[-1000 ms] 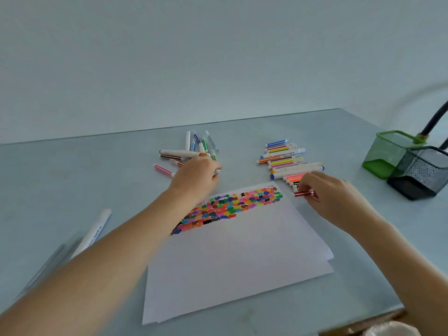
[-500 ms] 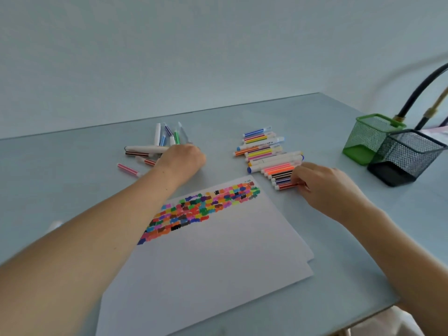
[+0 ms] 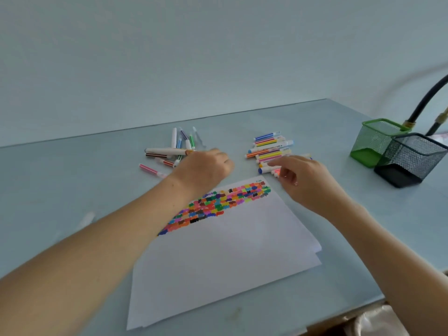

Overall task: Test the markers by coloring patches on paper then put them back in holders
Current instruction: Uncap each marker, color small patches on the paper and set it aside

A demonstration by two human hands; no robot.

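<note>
On the pale worktop [image 3: 60,190] we see, far left, a loose heap of markers [image 3: 174,149] lying at odd angles, with one pink marker [image 3: 151,170] apart at its near edge. Our left hand [image 3: 203,169] sits just right of that heap, knuckles up and fingers curled under; whether it grips anything we cannot tell. Below it lies the paper [image 3: 218,258], a few sheets stacked, with a band of coloured patches [image 3: 218,206] running along its far edge, partly under our left forearm. Right of the paper's far corner a tidy row of markers [image 3: 270,147] lies side by side. Our right hand [image 3: 305,180] is over the near end of that row, fingers loosely bent and fingertips [image 3: 283,174] at an orange-pink marker; a firm grip is not plain. Far right stand two mesh holders touching each other, green [image 3: 371,141] behind black [image 3: 412,161]
</note>
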